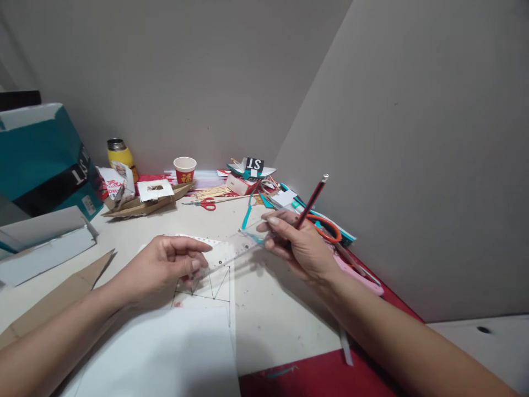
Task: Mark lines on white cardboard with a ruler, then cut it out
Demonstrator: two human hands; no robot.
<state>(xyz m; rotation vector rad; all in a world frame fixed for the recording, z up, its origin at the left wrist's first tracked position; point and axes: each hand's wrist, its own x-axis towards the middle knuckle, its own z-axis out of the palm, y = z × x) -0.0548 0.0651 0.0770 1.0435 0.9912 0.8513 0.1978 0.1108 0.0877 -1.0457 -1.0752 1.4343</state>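
Observation:
A clear plastic ruler (233, 248) is held slantwise above the table between my two hands. My left hand (173, 259) pinches its near end, fingers closed. At the far end, my right hand (297, 240) grips the ruler with its fingertips. A dark red and black pencil (313, 199) also rests in that hand, its metal-capped end pointing up. Beneath the ruler lies a paper with drawn zigzag lines (222, 286). A blank white sheet (165, 353) covers its nearer part.
Red-handled scissors (207, 204), a paper cup (184, 170) and a yellow bottle (119, 154) stand or lie at the back. A teal box (37, 160) stands left. Orange-handled scissors (335, 230) and a pink object (359, 278) lie beyond my right hand, beside the wall.

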